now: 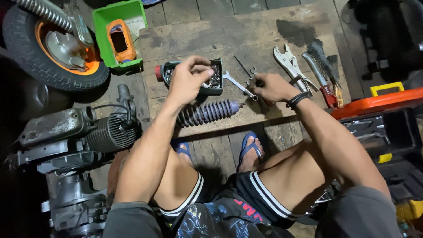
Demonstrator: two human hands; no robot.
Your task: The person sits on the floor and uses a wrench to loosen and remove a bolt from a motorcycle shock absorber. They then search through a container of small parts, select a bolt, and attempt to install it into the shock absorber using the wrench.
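My left hand (188, 78) hovers over a dark cut-open container (217, 90) full of small metal parts, fingertips pinched together as if on a small piece; what it holds is too small to see. My right hand (272, 87) is closed around a dark tool handle, beside a silver open-end wrench (238, 84) and a thin screwdriver (242, 66) on the wooden board (246, 35). A ribbed grey shock-absorber boot (207, 113) lies just below both hands.
Locking pliers (287, 61), a wire brush (320, 59) and a red-handled tool (328, 94) lie right. A green bin (103, 17) holds an orange part. A wheel (48, 48) stands upper left, an engine (79, 132) left, an open orange-and-black toolbox (379, 119) right.
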